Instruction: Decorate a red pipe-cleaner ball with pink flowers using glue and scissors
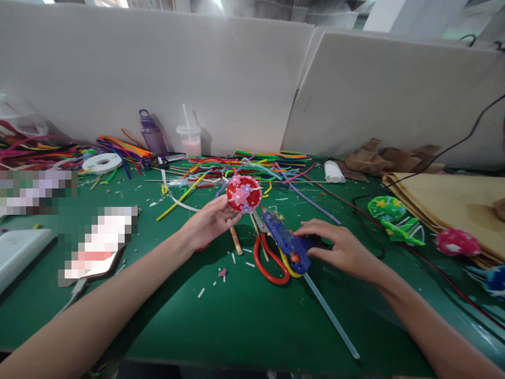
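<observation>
My left hand (211, 223) holds up a small round red decoration (243, 195), pinched at its left edge. Pink and lilac flowers and small white beads cover its face. To its right, my right hand (339, 245) has thumb and fingers around the handle side of a blue glue gun (288, 241). The gun's nozzle points toward the decoration, and a long translucent glue stick (331, 316) sticks out of its back. Under the gun lie scissors with red handles (272, 273), partly covered. A wooden stick (235, 241) lies below the decoration.
Colourful pipe cleaners (252, 168) are strewn along the back. A purple bottle (153, 134) and a lidded cup (191, 139) stand by the partition. Left are a tape roll (101, 163) and a phone (102, 245). Green (386, 208) and pink (457, 242) decorations and a cable (445, 281) lie right.
</observation>
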Demonstrator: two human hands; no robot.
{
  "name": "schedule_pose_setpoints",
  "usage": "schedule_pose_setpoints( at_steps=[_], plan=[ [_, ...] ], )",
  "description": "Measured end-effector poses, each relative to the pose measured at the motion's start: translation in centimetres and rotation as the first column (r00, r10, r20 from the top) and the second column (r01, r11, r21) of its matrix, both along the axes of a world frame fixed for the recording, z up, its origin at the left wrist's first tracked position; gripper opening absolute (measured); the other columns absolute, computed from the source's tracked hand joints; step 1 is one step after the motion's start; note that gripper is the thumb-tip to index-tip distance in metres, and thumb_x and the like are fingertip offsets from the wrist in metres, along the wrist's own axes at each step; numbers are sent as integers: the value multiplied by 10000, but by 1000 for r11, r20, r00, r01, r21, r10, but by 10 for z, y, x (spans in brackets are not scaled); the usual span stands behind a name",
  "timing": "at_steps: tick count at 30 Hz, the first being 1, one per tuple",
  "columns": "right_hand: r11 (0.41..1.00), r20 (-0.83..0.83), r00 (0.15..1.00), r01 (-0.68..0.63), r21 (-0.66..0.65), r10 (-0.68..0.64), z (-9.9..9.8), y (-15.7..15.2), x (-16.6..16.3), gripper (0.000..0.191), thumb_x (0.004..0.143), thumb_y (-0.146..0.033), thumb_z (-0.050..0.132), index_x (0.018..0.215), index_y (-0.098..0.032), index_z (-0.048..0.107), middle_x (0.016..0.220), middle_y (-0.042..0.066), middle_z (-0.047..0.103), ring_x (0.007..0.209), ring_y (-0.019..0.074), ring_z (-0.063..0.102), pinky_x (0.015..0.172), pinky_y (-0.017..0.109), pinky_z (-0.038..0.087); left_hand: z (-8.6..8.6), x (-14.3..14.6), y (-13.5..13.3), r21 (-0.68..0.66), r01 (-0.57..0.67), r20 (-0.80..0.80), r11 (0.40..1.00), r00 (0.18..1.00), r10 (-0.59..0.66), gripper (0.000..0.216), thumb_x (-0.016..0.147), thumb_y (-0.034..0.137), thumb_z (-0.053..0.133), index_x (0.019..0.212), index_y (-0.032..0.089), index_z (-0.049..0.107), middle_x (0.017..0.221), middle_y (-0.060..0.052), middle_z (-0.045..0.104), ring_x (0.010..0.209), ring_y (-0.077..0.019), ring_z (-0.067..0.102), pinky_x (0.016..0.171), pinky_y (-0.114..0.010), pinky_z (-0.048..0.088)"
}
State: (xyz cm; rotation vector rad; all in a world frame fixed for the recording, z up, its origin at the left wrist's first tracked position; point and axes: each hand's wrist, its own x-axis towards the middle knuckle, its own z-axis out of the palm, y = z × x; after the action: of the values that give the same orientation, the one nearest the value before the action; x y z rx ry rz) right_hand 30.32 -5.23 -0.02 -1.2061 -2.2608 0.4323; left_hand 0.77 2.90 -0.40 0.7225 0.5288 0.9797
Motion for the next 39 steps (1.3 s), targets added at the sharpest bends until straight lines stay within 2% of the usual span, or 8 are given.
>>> schedule_pose_setpoints(
  at_steps=[8,16,20,22,25,30,34,39],
  plan=[
    [975,24,974,223,21,-223,-2,11,30,320,839,-388,572,1105,-219,629,1156,107,651,1097,291,606,952,444,471,0,-1,3,0,-16,87,1000,996,16,189,709,224,781,847,187,658,876,-8,708,834,-138,630,876,-306,461],
    [987,199,969,159,-37,-149,-21,23,54,367,827,-450,570,1074,-196,666,1153,136,650,1159,309,551,1016,526,424,3,-3,5,12,-40,99,999,994,39,21,805,189,677,804,173,663,824,-10,700,791,-131,629,859,-299,476],
    [987,293,943,155,30,-157,-24,23,53,427,814,-335,553,1198,-162,623,1272,161,606,1236,327,510,1044,557,400,9,-5,8,-35,-128,126,991,983,131,60,854,180,611,834,183,667,843,-13,709,822,-137,636,835,-290,483],
    [983,331,927,160,85,-179,-16,19,38,463,819,-240,507,1266,-145,580,1311,163,581,1256,313,502,1049,536,409,11,-8,11,-48,-177,162,983,970,182,65,852,164,610,829,190,664,816,-3,707,833,-136,638,824,-282,483],
    [983,343,926,112,147,-157,4,12,-9,417,888,-189,433,1279,-139,571,1287,141,603,1215,266,542,1043,479,430,15,-14,19,-68,-258,198,964,943,266,75,845,147,615,800,193,655,773,5,698,835,-135,638,807,-272,482],
    [975,380,920,-161,153,93,26,17,-116,228,916,-182,498,1059,-154,674,1084,88,698,1055,222,621,865,362,517,15,-27,31,-58,-305,230,950,922,310,140,900,205,557,803,187,656,771,-4,699,800,-128,634,779,-264,493],
    [947,511,845,-278,160,161,21,41,-176,206,913,-122,481,907,-141,686,969,86,698,954,206,627,692,296,486,9,-33,38,-61,-322,239,945,914,327,145,904,206,551,809,184,659,755,0,693,772,-117,627,762,-254,495],
    [923,599,784,-335,190,161,6,57,-206,217,846,-35,479,878,-119,676,919,96,688,861,213,643,582,286,432,6,-33,39,-34,-327,250,944,912,325,66,845,203,630,781,198,646,788,9,695,801,-117,626,779,-250,487]
  ],
)
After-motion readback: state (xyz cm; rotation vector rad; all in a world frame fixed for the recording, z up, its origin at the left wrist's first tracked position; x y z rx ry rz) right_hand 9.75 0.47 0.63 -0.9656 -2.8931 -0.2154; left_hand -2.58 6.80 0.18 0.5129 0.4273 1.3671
